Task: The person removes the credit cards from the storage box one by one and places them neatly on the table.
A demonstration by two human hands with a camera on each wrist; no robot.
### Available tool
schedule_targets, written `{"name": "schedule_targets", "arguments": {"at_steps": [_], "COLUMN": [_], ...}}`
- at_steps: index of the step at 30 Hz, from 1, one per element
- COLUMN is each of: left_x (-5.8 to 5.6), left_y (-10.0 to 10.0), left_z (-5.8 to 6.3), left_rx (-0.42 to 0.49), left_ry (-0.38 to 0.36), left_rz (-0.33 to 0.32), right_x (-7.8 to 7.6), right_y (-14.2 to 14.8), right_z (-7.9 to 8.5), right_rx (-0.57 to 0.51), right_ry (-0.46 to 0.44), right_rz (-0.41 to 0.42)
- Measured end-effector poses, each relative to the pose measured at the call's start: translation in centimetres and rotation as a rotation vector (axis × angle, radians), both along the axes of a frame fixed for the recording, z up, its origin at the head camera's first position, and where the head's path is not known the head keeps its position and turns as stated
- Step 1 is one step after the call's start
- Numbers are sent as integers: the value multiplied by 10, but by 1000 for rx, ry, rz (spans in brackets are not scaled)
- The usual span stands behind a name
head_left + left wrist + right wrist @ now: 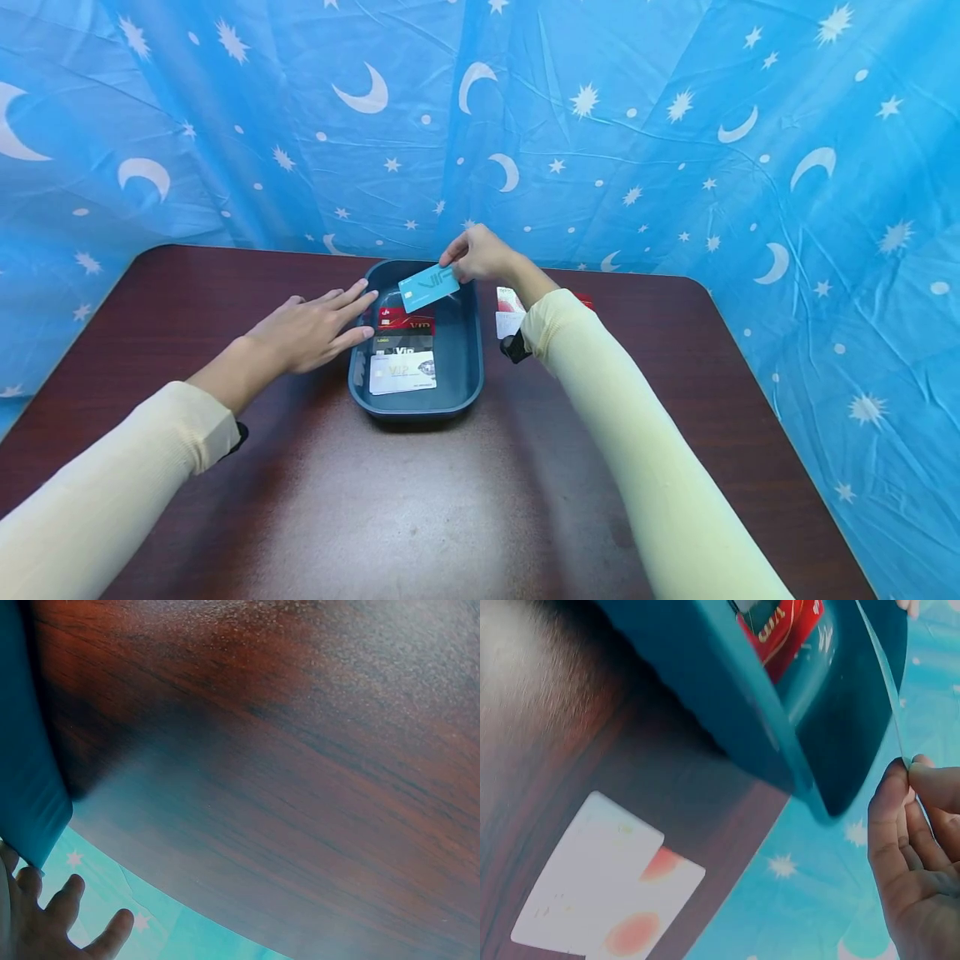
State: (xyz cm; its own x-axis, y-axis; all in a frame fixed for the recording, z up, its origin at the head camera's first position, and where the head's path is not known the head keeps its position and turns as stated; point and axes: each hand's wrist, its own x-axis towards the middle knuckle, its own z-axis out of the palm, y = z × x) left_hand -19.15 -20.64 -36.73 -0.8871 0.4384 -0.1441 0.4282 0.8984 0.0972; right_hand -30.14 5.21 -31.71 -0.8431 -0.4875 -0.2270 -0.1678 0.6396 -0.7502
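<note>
Above the far end of a dark blue tray (457,392), my right hand (483,254) pinches a light blue card (429,287) by its right end, between thumb and fingers. In the right wrist view the card (885,671) shows edge-on and the hand (915,847) holds its corner. My left hand (311,329) has its fingers spread, with the fingertips at the tray's left rim. Inside the tray, a red VIP card (393,317), a black VIP card (405,342) and a white VIP card (402,372) lie overlapping in a column.
Right of the tray lie white cards (592,874), one with red patches, partly hidden by my right forearm in the head view. A red card (584,300) peeks out beyond it. The brown table (450,517) meets a blue star-and-moon curtain (570,150).
</note>
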Motion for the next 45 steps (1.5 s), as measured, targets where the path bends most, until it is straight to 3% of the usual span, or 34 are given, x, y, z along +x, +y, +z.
{"name": "schedule_targets", "arguments": {"at_steps": [6, 18, 33, 45], "left_x": [1, 1, 1, -1], "left_y": [-1, 0, 1, 0], "left_z": [-1, -2, -2, -2], "left_rx": [10, 18, 21, 1], "left_ry": [9, 13, 15, 19], "left_rz": [3, 2, -8, -10], "right_x": [-7, -15, -12, -1], "right_y": [20, 89, 156, 196], "right_z": [4, 7, -21, -38], "right_rx": [-14, 0, 108, 120], "right_ry": [8, 7, -35, -105], "right_rz": [-8, -157, -249, -291]}}
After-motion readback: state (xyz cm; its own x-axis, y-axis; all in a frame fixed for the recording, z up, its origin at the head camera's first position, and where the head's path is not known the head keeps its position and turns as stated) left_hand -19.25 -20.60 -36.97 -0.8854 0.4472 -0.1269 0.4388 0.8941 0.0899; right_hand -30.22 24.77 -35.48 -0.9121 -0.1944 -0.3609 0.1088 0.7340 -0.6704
